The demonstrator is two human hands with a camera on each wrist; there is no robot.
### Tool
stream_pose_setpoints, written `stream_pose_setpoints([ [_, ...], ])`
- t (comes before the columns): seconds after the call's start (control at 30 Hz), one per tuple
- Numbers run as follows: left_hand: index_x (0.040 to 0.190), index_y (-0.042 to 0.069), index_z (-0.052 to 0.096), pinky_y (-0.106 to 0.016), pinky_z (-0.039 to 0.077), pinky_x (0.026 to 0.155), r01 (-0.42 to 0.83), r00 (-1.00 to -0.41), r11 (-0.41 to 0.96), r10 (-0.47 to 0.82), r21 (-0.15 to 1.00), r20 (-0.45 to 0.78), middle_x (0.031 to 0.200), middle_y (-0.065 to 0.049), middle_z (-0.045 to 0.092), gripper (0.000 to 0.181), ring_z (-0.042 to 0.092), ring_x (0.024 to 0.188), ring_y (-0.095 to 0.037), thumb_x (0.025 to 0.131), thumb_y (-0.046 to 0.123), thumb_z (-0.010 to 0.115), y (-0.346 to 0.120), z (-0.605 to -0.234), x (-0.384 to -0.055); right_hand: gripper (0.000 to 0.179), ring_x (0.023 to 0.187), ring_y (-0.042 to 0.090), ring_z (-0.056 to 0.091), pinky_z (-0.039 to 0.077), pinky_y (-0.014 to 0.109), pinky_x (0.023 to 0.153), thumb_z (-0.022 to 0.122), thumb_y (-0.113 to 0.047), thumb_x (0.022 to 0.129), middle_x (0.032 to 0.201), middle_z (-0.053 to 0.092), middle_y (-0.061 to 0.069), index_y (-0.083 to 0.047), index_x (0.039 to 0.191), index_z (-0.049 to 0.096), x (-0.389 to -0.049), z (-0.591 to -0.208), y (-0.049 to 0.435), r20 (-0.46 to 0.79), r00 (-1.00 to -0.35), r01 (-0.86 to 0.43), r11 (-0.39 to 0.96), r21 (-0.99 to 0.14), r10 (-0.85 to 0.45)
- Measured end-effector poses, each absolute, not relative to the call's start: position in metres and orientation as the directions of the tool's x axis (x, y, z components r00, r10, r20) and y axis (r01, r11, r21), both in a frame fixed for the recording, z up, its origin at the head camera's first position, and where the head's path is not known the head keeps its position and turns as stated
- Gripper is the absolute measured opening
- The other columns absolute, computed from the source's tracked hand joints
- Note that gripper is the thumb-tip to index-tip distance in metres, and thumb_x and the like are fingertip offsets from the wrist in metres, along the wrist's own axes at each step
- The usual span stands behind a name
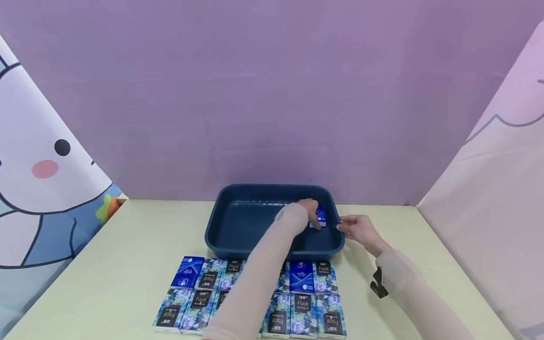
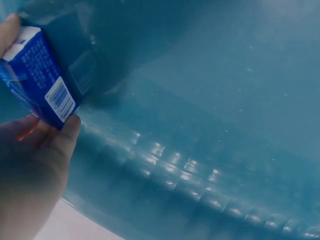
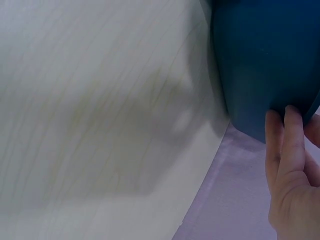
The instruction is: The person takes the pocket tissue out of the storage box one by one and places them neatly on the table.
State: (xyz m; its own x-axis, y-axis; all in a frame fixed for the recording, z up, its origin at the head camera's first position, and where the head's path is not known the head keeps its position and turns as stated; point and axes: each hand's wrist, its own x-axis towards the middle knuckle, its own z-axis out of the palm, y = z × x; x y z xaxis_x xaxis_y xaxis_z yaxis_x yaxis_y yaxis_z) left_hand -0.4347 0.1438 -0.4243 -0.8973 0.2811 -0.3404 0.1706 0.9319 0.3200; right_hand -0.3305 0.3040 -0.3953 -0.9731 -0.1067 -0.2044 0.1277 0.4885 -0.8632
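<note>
A dark blue plastic basin (image 1: pixel 250 231) stands on the table. Inside its right end, my left hand (image 1: pixel 310 210) grips a small blue tissue pack (image 2: pixel 42 75). In the left wrist view, the pack is tilted between thumb and fingers, its barcode side showing, close to the basin wall. My right hand (image 1: pixel 360 230) holds the basin's right rim, with fingertips against the outer wall in the right wrist view. Two rows of tissue packs lie in front of the basin, mostly floral packs (image 1: pixel 278 315), with blue packs (image 1: pixel 301 277) among them. My left forearm hides some.
The pale table (image 1: pixel 106 274) extends to both sides of the basin. A purple backdrop (image 1: pixel 272 104) rises behind it. Printed cartoon panels (image 1: pixel 38 118) flank the table left and right.
</note>
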Motion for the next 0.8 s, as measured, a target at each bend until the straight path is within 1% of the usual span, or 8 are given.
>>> stream_pose_setpoints([
  [0.07, 0.123, 0.024, 0.052, -0.046, 0.044, 0.095, 0.171, -0.901, 0.93, 0.281, 0.324, -0.331, 0.127, 0.005, 0.053, 0.068, 0.052, 0.107, -0.014, 0.064, 0.043, 0.081, 0.141, -0.425, -0.434, 0.042, 0.111, 0.034, 0.057, 0.05, 0.036, 0.087, 0.053, -0.008, 0.091, 0.124, 0.053, 0.028, 0.011, 0.128, 0.045, -0.331, -0.396, 0.302, -0.205, -0.973, 0.131, 0.486, -0.864, -0.102],
  [0.2, 0.115, 0.021, 0.056, -0.038, 0.049, 0.087, 0.194, -0.909, 0.93, 0.291, 0.312, -0.3, 0.114, 0.003, 0.058, 0.058, 0.055, 0.096, -0.014, 0.065, 0.04, 0.081, 0.133, -0.427, -0.434, 0.042, 0.111, 0.033, 0.057, 0.05, 0.036, 0.087, 0.054, -0.008, 0.091, 0.124, 0.053, 0.027, 0.01, 0.128, 0.046, -0.335, -0.399, 0.296, -0.202, -0.973, 0.124, 0.482, -0.867, -0.113],
  [0.3, 0.113, 0.019, 0.058, -0.034, 0.051, 0.083, 0.227, -0.911, 0.924, 0.313, 0.306, -0.268, 0.109, 0.002, 0.059, 0.055, 0.056, 0.092, -0.014, 0.067, 0.039, 0.08, 0.13, -0.424, -0.435, 0.042, 0.11, 0.034, 0.057, 0.051, 0.036, 0.086, 0.054, -0.008, 0.091, 0.124, 0.053, 0.028, 0.01, 0.128, 0.046, -0.337, -0.399, 0.294, -0.191, -0.975, 0.111, 0.491, -0.864, -0.116],
  [0.4, 0.116, 0.018, 0.056, -0.036, 0.051, 0.085, 0.248, -0.915, 0.916, 0.329, 0.317, -0.235, 0.11, 0.001, 0.058, 0.059, 0.056, 0.092, -0.014, 0.067, 0.04, 0.079, 0.129, -0.416, -0.437, 0.041, 0.109, 0.034, 0.058, 0.051, 0.036, 0.085, 0.054, -0.007, 0.091, 0.124, 0.052, 0.029, 0.012, 0.127, 0.047, -0.339, -0.398, 0.297, -0.17, -0.98, 0.096, 0.506, -0.857, -0.103],
  [0.53, 0.121, 0.017, 0.053, -0.039, 0.05, 0.087, 0.239, -0.918, 0.905, 0.328, 0.351, -0.222, 0.112, 0.0, 0.059, 0.063, 0.056, 0.094, -0.015, 0.068, 0.04, 0.079, 0.128, -0.4, -0.435, 0.041, 0.107, 0.035, 0.059, 0.052, 0.035, 0.084, 0.055, -0.005, 0.09, 0.123, 0.052, 0.031, 0.014, 0.126, 0.046, -0.342, -0.399, 0.303, -0.154, -0.983, 0.085, 0.49, -0.868, -0.102],
  [0.67, 0.13, 0.015, 0.047, -0.04, 0.048, 0.091, 0.241, -0.917, 0.897, 0.335, 0.37, -0.214, 0.121, -0.002, 0.057, 0.072, 0.055, 0.104, -0.017, 0.07, 0.041, 0.077, 0.122, -0.382, -0.427, 0.042, 0.107, 0.034, 0.059, 0.052, 0.035, 0.085, 0.055, -0.005, 0.09, 0.124, 0.051, 0.031, 0.014, 0.126, 0.045, -0.343, -0.4, 0.306, -0.163, -0.98, 0.091, 0.471, -0.877, -0.113],
  [0.73, 0.132, 0.014, 0.045, -0.038, 0.047, 0.093, 0.27, -0.915, 0.894, 0.354, 0.357, -0.193, 0.123, -0.002, 0.055, 0.074, 0.054, 0.107, -0.017, 0.071, 0.041, 0.076, 0.118, -0.371, -0.422, 0.041, 0.108, 0.034, 0.058, 0.051, 0.036, 0.086, 0.054, -0.006, 0.091, 0.124, 0.051, 0.03, 0.014, 0.126, 0.045, -0.345, -0.4, 0.306, -0.165, -0.98, 0.092, 0.475, -0.875, -0.115],
  [0.8, 0.131, 0.012, 0.045, -0.036, 0.047, 0.093, 0.318, -0.906, 0.89, 0.386, 0.327, -0.171, 0.12, -0.003, 0.056, 0.073, 0.054, 0.106, -0.017, 0.072, 0.041, 0.075, 0.114, -0.361, -0.417, 0.041, 0.11, 0.035, 0.057, 0.05, 0.037, 0.087, 0.053, -0.007, 0.091, 0.125, 0.051, 0.03, 0.013, 0.127, 0.045, -0.347, -0.399, 0.307, -0.165, -0.979, 0.088, 0.484, -0.871, -0.117],
])
